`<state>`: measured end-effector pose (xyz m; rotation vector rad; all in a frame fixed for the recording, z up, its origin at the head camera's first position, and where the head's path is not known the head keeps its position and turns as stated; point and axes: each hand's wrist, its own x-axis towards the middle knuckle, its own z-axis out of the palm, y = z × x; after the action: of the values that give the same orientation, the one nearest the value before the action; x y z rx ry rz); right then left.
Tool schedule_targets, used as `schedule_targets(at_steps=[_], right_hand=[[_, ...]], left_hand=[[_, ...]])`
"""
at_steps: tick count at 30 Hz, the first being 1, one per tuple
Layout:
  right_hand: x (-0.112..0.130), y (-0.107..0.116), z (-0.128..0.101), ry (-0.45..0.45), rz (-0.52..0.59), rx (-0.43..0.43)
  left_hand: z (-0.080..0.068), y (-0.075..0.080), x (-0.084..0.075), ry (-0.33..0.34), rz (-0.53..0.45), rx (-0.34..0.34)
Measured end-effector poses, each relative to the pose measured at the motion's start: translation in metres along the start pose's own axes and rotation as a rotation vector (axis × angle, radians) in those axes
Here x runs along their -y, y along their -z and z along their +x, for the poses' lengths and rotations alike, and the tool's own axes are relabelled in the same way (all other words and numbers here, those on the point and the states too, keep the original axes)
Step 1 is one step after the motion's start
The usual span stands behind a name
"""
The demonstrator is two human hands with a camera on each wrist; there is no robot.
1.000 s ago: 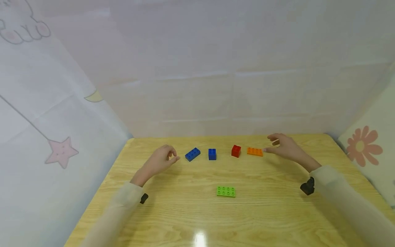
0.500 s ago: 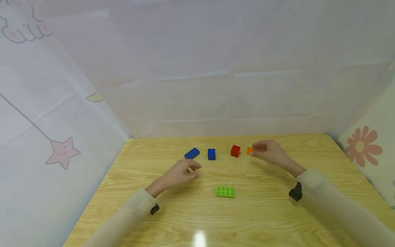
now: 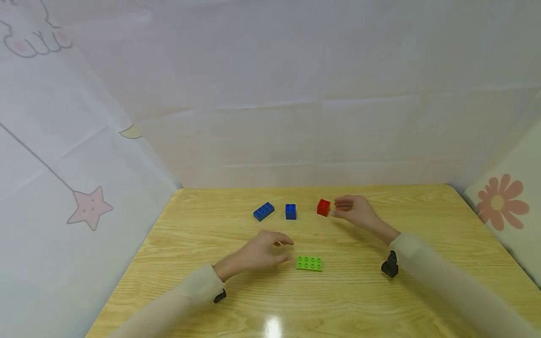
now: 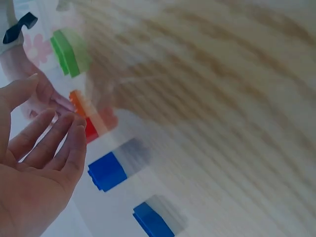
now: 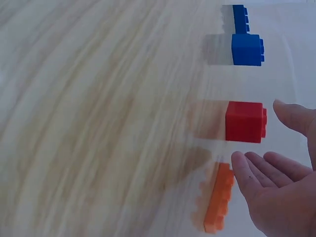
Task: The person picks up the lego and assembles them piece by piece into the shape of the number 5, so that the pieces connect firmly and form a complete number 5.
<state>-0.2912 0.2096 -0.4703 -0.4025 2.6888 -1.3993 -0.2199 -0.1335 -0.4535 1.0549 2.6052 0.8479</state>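
My left hand [image 3: 289, 250] hovers with loosely spread fingers just left of a green flat brick [image 3: 309, 263], holding nothing; the left wrist view shows that hand [image 4: 54, 98] with the green brick [image 4: 69, 52] beyond it. My right hand [image 3: 336, 209] is right beside a red cube brick [image 3: 323, 207] and hides the orange flat brick from the head view. In the right wrist view the straight fingers [image 5: 266, 173] reach the end of the orange brick [image 5: 219, 200], which lies on the table next to the red brick [image 5: 245, 121]. Whether they touch it is unclear.
A long blue brick [image 3: 264, 211] and a square blue brick [image 3: 290, 211] lie left of the red one, at the far side of the wooden table [image 3: 359, 305]. Pale printed cloth walls close in the back and both sides.
My left hand came from beside the long blue brick toward me and right, to the green brick. My right hand slid left over the orange brick, close to the red one.
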Motion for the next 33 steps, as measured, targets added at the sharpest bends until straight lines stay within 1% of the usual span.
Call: schedule_targets(at_steps=[4,7,9,12,15,18,22,25,33], right_hand=[[0.001,-0.008,0.002,-0.027,0.028,-0.009],[0.003,-0.012,0.002,-0.044,0.018,-0.015],[0.005,-0.014,0.002,-0.054,0.011,-0.022],[0.008,-0.016,0.003,-0.066,-0.004,-0.03],[0.009,-0.017,0.005,-0.082,0.001,-0.038],[0.007,-0.019,0.007,-0.09,0.018,-0.046],[0.005,-0.022,0.01,-0.088,0.034,-0.057],[0.006,-0.024,0.011,-0.086,0.034,-0.064],[0.01,-0.028,0.012,-0.093,0.051,-0.073]], left_hand=[[0.003,-0.006,-0.009,-0.003,0.051,0.05],[0.005,-0.009,-0.013,-0.007,0.08,0.066],[0.007,-0.011,-0.014,-0.005,0.103,0.071],[0.01,-0.014,-0.015,-0.008,0.106,0.081],[0.011,-0.017,-0.016,-0.024,0.109,0.101],[0.012,-0.022,-0.015,-0.044,0.148,0.116],[0.013,-0.027,-0.014,-0.061,0.213,0.113],[0.012,-0.028,-0.015,-0.06,0.232,0.102],[0.013,-0.029,-0.016,-0.067,0.216,0.061]])
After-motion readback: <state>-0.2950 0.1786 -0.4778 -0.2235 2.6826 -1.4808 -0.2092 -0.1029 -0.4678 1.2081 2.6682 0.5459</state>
